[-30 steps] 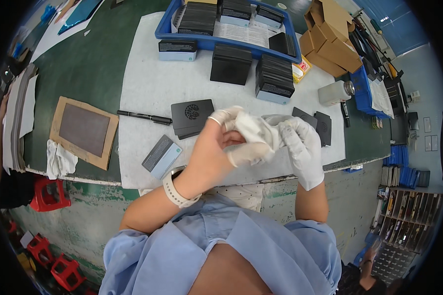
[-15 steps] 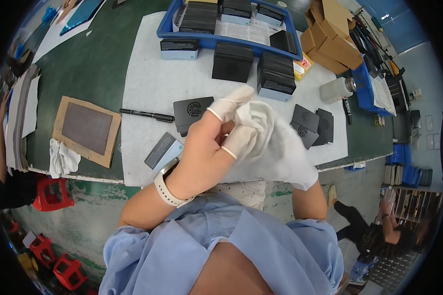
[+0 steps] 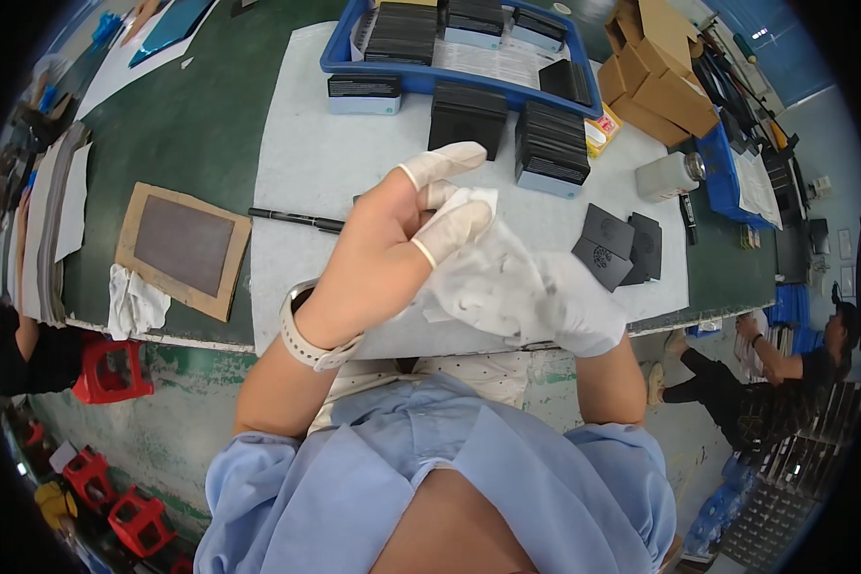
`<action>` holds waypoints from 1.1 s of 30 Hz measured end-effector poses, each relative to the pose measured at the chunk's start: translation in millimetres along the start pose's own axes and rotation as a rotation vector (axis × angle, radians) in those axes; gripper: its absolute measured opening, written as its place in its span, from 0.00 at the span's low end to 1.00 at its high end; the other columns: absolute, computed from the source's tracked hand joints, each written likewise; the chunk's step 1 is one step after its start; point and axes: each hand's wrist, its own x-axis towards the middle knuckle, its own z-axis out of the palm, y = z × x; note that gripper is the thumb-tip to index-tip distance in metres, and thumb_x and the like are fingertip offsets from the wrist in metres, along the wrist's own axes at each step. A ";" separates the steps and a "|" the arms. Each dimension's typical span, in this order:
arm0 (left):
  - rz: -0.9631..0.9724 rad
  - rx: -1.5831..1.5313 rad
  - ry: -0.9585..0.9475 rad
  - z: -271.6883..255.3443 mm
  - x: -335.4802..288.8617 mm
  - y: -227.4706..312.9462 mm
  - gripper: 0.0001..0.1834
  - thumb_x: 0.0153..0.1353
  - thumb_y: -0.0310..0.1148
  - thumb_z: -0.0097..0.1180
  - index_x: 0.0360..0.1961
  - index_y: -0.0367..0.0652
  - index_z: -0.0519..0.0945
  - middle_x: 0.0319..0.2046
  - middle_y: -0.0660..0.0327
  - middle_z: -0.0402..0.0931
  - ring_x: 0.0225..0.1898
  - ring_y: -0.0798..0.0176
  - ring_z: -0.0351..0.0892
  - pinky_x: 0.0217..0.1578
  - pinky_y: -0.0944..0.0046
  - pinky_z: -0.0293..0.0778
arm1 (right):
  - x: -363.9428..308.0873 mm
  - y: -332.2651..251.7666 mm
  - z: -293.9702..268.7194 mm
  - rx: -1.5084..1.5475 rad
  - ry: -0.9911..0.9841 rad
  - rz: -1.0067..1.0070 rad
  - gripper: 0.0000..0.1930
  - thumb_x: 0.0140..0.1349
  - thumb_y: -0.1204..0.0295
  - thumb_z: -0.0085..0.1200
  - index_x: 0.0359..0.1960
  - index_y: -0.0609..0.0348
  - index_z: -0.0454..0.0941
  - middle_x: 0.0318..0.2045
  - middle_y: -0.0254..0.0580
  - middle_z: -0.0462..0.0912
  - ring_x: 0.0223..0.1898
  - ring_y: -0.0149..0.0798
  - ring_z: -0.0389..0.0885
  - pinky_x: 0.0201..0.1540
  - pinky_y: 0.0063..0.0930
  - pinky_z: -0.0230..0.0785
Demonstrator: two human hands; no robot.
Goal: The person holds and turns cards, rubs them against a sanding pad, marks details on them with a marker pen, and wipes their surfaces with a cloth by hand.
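My left hand [image 3: 378, 244], with white finger cots on its thumb and fingers, pinches a white cloth [image 3: 496, 277] above the front of the table. Grey smudges show on the cloth, which hangs between my two hands. A white glove covers my right hand [image 3: 588, 311]; its fingers close on the cloth's other side, partly blurred. Right of the hands lie black cards with a round printed emblem [image 3: 603, 247]. To the left is a black marker pen [image 3: 292, 219], its right end reaching behind my left wrist. My left hand hides what lies under it.
Farther back, a blue tray [image 3: 450, 77] holds stacks of black cards; more stacks [image 3: 553, 143] stand before it. A white bottle [image 3: 668, 177] and cardboard boxes [image 3: 655, 72] are at right. A framed brown board [image 3: 184, 244] and a white rag [image 3: 136, 301] lie left.
The bunched cloth has been pulled out and now hangs flatter between my hands. My left hand has shifted a little left. A person at the right has moved.
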 end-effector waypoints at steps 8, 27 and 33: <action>0.149 0.245 0.037 -0.9 6.6 -7.6 0.22 0.62 0.29 0.55 0.57 0.35 0.68 0.27 0.66 0.74 0.27 0.76 0.69 0.31 0.74 0.68 | 0.6 10.9 -14.7 -0.201 -0.150 0.212 0.18 0.52 0.78 0.61 0.47 0.64 0.77 0.42 0.37 0.80 0.44 0.30 0.76 0.47 0.24 0.70; 0.037 0.189 0.017 -2.2 21.2 -21.2 0.26 0.62 0.29 0.55 0.60 0.36 0.65 0.42 0.57 0.77 0.40 0.72 0.74 0.38 0.73 0.72 | 6.7 37.8 -14.9 0.063 -0.118 0.052 0.21 0.44 0.82 0.58 0.45 0.67 0.76 0.38 0.43 0.80 0.40 0.35 0.79 0.42 0.27 0.72; 0.248 -0.069 -0.313 0.5 -0.6 -21.4 0.23 0.62 0.37 0.55 0.54 0.36 0.71 0.32 0.57 0.78 0.31 0.61 0.77 0.36 0.61 0.72 | 5.0 38.4 -27.8 0.053 -0.136 -0.222 0.16 0.48 0.82 0.54 0.41 0.66 0.77 0.38 0.43 0.79 0.40 0.35 0.78 0.43 0.28 0.71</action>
